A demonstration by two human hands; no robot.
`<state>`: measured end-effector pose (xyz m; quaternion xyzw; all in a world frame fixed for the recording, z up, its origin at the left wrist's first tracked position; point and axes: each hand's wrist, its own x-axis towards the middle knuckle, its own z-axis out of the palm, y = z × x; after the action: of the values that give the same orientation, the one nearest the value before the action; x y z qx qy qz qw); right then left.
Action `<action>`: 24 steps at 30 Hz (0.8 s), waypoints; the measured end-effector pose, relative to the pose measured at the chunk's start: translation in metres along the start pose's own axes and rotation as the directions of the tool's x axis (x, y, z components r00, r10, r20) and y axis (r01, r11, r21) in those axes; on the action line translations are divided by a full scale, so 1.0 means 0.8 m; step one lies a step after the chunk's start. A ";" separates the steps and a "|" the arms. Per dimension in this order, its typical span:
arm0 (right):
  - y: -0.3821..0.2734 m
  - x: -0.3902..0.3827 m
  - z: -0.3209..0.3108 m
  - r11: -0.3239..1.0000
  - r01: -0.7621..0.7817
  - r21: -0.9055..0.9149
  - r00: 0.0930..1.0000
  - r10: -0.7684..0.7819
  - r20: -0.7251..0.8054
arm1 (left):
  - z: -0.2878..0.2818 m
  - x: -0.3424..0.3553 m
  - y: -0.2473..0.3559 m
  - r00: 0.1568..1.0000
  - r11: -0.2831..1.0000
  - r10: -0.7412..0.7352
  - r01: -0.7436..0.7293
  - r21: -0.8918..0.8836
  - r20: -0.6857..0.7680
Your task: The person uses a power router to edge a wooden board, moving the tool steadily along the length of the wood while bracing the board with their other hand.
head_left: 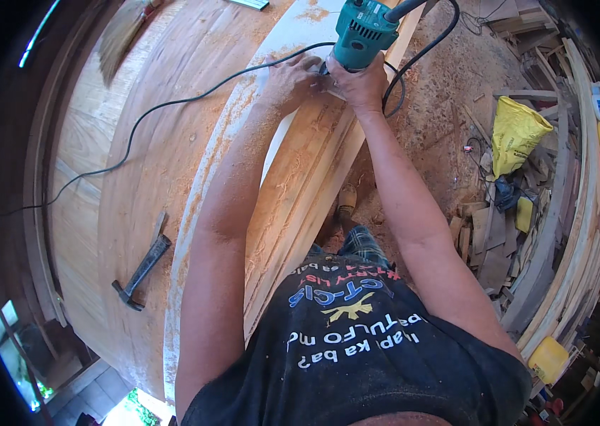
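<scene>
A teal trim router (361,35) stands upright on the edge of a long wooden board (300,163) with moulded grooves, at the top of the head view. My right hand (364,84) is closed round the router's lower body from the right. On the left, my left hand (291,84) rests low against the router's base, its fingers curled at the base's edge and partly hidden. Sawdust clings to this hand and forearm. The router's bit is hidden by the base and hands. Shavings lie along the board's grooves.
A hammer (142,271) lies on the wooden panel (151,163) at left, beneath a straw brush (121,39). A black cord (193,100) crosses the panel. At right are a yellow sack (516,135), offcuts (481,234) and stacked long strips (577,248).
</scene>
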<state>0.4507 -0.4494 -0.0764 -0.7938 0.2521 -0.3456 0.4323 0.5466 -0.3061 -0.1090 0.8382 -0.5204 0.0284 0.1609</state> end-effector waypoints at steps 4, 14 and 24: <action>0.005 0.010 -0.002 1.000 0.000 0.010 1.000 0.000 0.018 | -0.005 0.001 0.014 0.998 0.999 0.020 -0.018 0.049 -0.061; 0.006 0.008 -0.001 0.998 -0.069 0.013 0.998 0.069 -0.009 | -0.010 0.012 0.021 1.000 0.999 -0.023 0.023 -0.027 -0.013; 0.019 0.030 0.000 0.995 -0.056 0.088 0.998 0.057 -0.010 | -0.005 0.034 0.019 1.000 1.000 -0.022 0.022 0.011 -0.022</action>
<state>0.4646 -0.4737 -0.0819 -0.7645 0.2618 -0.3486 0.4749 0.5458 -0.3348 -0.0957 0.8445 -0.5090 0.0386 0.1620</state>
